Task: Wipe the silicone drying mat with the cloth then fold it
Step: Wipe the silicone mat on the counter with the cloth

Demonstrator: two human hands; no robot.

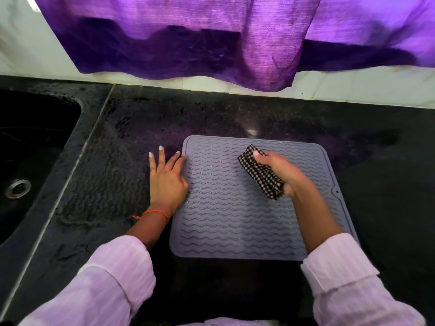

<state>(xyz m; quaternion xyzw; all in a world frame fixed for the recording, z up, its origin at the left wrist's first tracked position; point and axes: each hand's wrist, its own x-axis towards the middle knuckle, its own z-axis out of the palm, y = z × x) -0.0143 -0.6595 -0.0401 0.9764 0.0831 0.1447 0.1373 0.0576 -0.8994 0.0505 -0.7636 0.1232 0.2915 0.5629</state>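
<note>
A grey silicone drying mat (pixel 226 215) with wavy ridges lies flat on the black counter. My right hand (pixel 284 171) grips a folded black-and-white checked cloth (pixel 261 176) over the mat's upper right part. My left hand (pixel 168 177) lies flat with straight fingers at the mat's left edge, partly on the counter, its index fingertip and thumb side touching the mat. Whether the cloth touches the mat or hovers just above it is unclear.
The black stone counter (pixel 131 142) looks wet to the left of the mat. A dark sink (pixel 26 161) with a drain is at the far left. A purple curtain (pixel 188 38) hangs over the white tiled wall behind.
</note>
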